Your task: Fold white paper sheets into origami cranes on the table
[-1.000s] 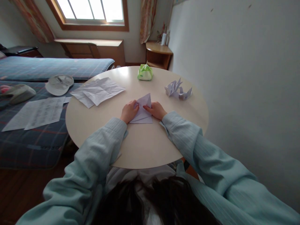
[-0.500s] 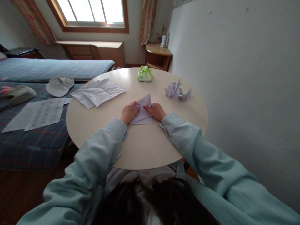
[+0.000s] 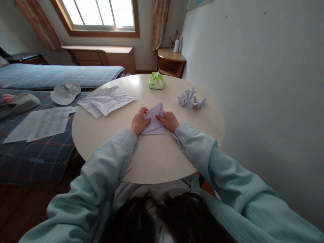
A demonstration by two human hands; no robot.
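Observation:
A folded sheet of white paper (image 3: 155, 123), with a pointed top and a flap along its lower edge, is between my hands near the middle of the round table (image 3: 157, 158). My left hand (image 3: 139, 120) grips its left side, thumb on top and fingers partly behind. On the right side, my right hand (image 3: 169, 120) pinches the paper with the thumb lying on its face. The fingers under the sheet are hidden. Folded paper figures (image 3: 188, 98) with pointed tips stand to the right, apart from my hands.
Creased paper sheets (image 3: 108, 99) lie at the table's left. A green tissue pack (image 3: 156, 81) sits at the far edge. Left of the table, a bed (image 3: 32, 155) bears printed sheets (image 3: 48, 123) and a white cap (image 3: 66, 93). A white wall (image 3: 253, 84) rises on the right.
My left fingers have shifted slightly at the paper's upper left edge. Both hands keep their hold, and the paper stays almost in place.

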